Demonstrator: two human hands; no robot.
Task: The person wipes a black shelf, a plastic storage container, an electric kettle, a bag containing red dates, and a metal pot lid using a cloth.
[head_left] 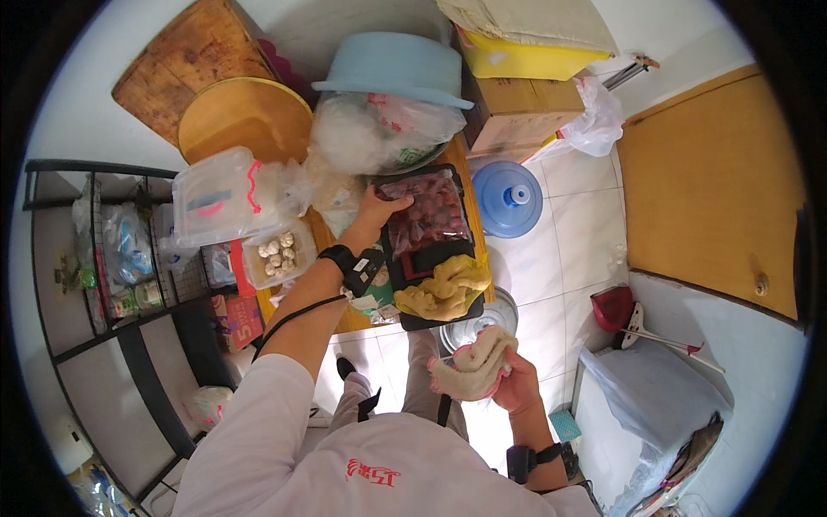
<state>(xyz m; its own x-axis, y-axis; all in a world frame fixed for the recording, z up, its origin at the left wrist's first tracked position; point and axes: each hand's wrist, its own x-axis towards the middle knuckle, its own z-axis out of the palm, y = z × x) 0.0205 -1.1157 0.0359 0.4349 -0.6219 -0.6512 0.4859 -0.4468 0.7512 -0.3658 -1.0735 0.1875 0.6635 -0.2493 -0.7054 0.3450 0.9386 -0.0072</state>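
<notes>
My left hand (pixel 381 210) is at the left edge of a clear plastic bag of dark red fruit (pixel 426 213), which look like dates. Its thumb lies on the bag; the other fingers are mostly hidden, so a grip cannot be made out. Under the bag is a black tray (pixel 402 298). A crumpled yellow cloth (pixel 446 287) covers the tray's near end. My right hand (pixel 520 381) holds a bunched cream cloth (pixel 475 368) with a pink edge, in front of the table and apart from the tray.
On the wooden table (pixel 479 220), a plastic box of garlic bulbs (pixel 278 255) stands left, and a light blue basin (pixel 394 68) tops plastic bags at the back. A blue water bottle (pixel 507 199) and a metal pot (pixel 501 316) stand right. Black shelving (pixel 132 336) is at far left.
</notes>
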